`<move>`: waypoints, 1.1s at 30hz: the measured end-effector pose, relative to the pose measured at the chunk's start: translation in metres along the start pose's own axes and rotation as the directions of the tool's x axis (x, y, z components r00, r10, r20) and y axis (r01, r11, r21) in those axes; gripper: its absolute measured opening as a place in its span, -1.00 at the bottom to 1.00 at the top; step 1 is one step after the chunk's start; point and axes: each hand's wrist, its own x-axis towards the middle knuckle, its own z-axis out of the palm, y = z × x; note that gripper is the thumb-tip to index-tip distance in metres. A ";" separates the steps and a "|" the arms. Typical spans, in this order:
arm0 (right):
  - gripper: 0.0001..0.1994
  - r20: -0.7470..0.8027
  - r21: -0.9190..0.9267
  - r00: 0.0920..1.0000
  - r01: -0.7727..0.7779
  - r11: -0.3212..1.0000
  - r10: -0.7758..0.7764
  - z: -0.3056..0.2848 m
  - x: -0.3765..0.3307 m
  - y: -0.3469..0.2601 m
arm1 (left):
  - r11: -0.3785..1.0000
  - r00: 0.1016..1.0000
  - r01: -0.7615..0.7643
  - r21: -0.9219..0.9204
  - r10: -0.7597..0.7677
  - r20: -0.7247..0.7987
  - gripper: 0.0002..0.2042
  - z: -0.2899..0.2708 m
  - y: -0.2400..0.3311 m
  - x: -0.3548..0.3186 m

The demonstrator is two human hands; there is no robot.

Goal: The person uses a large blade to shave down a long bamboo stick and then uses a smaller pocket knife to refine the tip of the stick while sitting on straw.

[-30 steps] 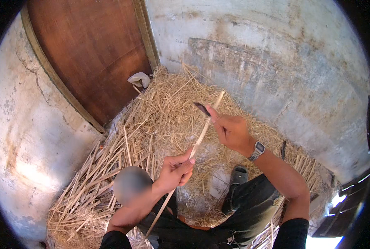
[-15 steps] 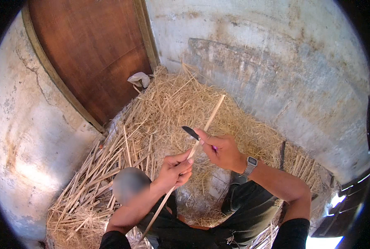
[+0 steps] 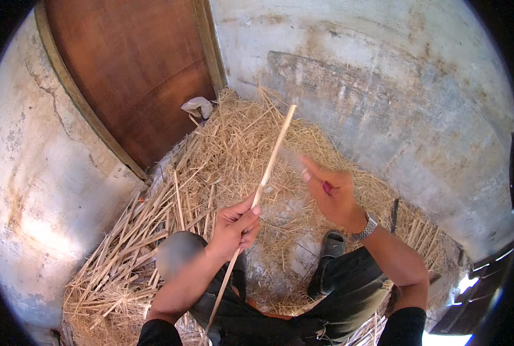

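Observation:
A long pale bamboo strip (image 3: pixel 277 147) runs upward from my lap, slightly tilted to the right. My left hand (image 3: pixel 234 228) is closed round its middle, thumb on top. To the right of the strip, my right hand (image 3: pixel 336 196) is closed on a small knife (image 3: pixel 327 187). A bit of the knife's purplish handle shows in the palm, while its blade is smeared by motion and points toward the strip. Blade and strip appear apart. A metal-banded watch (image 3: pixel 365 228) sits on my right wrist.
Shavings (image 3: pixel 239 135) pile up across the floor ahead of me. Split strips (image 3: pixel 130 248) lie heaped on the left, and several more (image 3: pixel 421 230) on the right. A brown door (image 3: pixel 130 69) and a stained wall (image 3: pixel 372 86) enclose the corner. A whitish bag (image 3: pixel 198 106) lies by the door.
My right hand and the knife have swung right, away from the strip. The strip now stands a little steeper, its top further left and up. My left hand keeps its grip, shifted slightly left.

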 end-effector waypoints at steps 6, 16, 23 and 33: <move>-0.55 -0.172 -0.329 0.973 0.088 0.940 -0.151 -0.013 0.018 0.014 | 0.996 0.991 0.010 0.086 -0.021 0.130 -0.60 0.006 -0.010 -0.001; -0.37 0.096 -0.383 0.976 0.219 0.897 -0.197 0.038 -0.017 0.002 | 0.996 0.990 0.084 0.004 -0.084 0.113 -0.64 0.012 -0.008 -0.002; -0.50 0.309 0.145 0.951 -0.043 0.989 -0.004 0.025 -0.014 0.002 | 0.951 0.973 0.207 -0.230 -0.176 0.146 -0.63 0.009 0.010 -0.003; -0.54 -0.130 -0.075 0.991 -0.036 0.997 0.026 0.009 0.003 -0.005 | 0.981 0.984 0.155 -0.117 -0.143 0.109 -0.61 0.008 0.007 -0.007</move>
